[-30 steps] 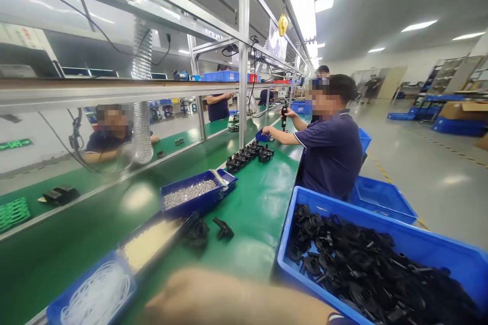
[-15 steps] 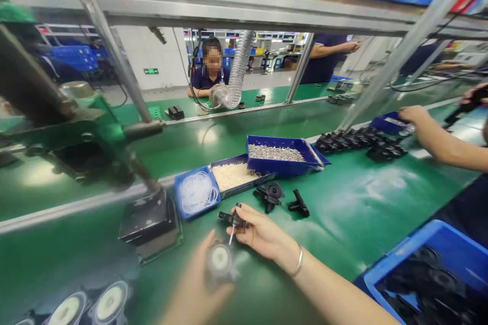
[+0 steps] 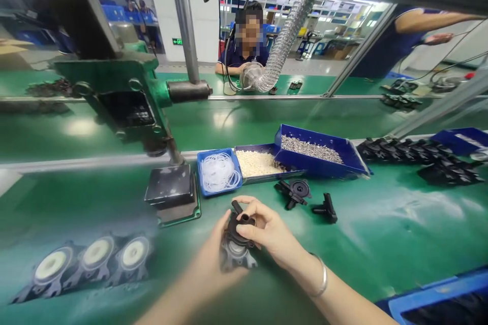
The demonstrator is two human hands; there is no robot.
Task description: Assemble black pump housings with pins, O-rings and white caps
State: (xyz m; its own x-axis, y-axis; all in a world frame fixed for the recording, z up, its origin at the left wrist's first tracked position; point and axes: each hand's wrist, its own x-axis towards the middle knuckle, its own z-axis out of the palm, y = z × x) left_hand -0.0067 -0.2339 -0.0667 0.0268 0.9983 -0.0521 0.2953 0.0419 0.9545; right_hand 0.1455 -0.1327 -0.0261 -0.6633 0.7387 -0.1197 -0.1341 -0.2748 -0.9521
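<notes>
Left hand (motion-blurred) grasping a grey housing from its left side; right hand, silver bangle on wrist, pinching a black pipe-fitted cover between thumb and fingers. Cover sits over the housing's upper part, a bit of pale disc peeking out below; can't tell if fully seated. Both parts held above green counter, near side, in front of the blue tray of clear rings.

Right of that tray: cream pellets, then a blue bin of metal screws, tilted. Two loose black parts: one with round disc, one T-shaped, just beyond right hand. Three housings with cream discs in a row at left. Green press behind them, black block at its base. Blue crate lower right. Co-worker seated opposite, beside silver duct.
</notes>
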